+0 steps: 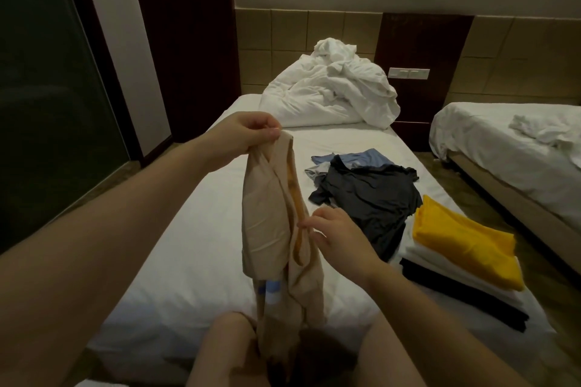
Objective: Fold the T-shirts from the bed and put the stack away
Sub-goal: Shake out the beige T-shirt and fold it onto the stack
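I hold the beige T-shirt [267, 217] hanging over the near middle of the bed [188, 245]. My left hand [251, 135] pinches its top edge up high, and my right hand [338, 237] pinches a fold lower on its right side. Right of it a dark grey T-shirt [371, 195] lies loose over a blue T-shirt [364, 159], and nearer, at the bed's right edge, sits the folded stack [456, 280] with a yellow T-shirt [465, 242] on top.
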